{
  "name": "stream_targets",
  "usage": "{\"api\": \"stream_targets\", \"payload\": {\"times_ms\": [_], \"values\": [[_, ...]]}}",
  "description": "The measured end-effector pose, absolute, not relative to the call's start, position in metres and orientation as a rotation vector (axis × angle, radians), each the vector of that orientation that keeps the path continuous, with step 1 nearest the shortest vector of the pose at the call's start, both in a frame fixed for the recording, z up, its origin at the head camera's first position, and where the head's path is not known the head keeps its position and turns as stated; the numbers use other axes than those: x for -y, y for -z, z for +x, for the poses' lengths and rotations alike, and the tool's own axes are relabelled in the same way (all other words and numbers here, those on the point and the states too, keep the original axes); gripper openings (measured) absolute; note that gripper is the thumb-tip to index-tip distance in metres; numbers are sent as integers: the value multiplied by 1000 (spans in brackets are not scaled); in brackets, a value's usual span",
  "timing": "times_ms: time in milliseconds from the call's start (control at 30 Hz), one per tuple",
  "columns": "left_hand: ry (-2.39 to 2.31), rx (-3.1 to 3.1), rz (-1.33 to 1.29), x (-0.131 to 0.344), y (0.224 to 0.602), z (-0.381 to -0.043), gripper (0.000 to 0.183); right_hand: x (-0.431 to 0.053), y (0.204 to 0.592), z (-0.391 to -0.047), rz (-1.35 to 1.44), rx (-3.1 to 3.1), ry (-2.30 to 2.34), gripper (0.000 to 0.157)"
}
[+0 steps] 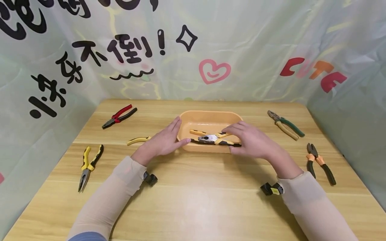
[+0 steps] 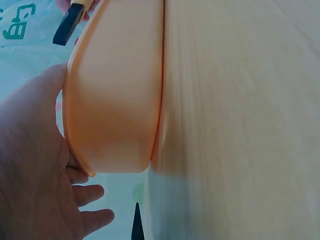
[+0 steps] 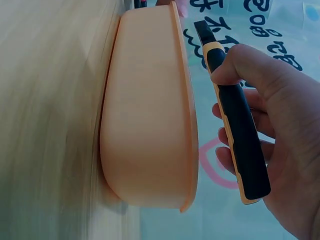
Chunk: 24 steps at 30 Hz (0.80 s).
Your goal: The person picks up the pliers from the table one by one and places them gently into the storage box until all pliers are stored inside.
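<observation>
My right hand (image 1: pixel 253 139) grips pliers with yellow-and-black handles (image 3: pixel 242 145) over an orange plastic basin (image 1: pixel 211 115). Their metal head (image 1: pixel 208 138) points left above the basin. Beyond that head, a yellow handle (image 1: pixel 197 132) and a black one show in the basin, apparently from another pair of pliers that is mostly hidden. My left hand (image 1: pixel 163 140) rests against the basin's left end, its thumb at the near rim and its other fingers stretched toward the far side. Behind this hand, a yellow handle (image 1: pixel 137 140) lies on the table, the rest covered.
Red-and-black pliers (image 1: pixel 119 117) and yellow-and-black long-nose pliers (image 1: pixel 87 167) lie on the left of the wooden table (image 1: pixel 193 207). Green-and-tan pliers (image 1: pixel 284 124) and orange-and-black pliers (image 1: pixel 319 162) lie on the right. A printed cloth (image 1: pixel 256 40) hangs behind the table.
</observation>
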<state>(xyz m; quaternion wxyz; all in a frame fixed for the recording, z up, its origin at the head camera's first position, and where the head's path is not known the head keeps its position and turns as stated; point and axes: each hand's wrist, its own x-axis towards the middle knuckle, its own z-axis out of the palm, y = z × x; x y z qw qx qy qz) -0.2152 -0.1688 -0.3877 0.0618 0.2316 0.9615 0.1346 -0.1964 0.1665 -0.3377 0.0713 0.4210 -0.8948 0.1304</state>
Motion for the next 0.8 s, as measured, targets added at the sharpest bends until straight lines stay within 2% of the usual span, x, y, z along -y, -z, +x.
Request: {"api": "stream_targets", "payload": {"times_ms": [800], "values": [[-405, -2912, 714, 169, 387, -215, 107, -139, 330, -240, 1134, 2916, -283, 59]]}}
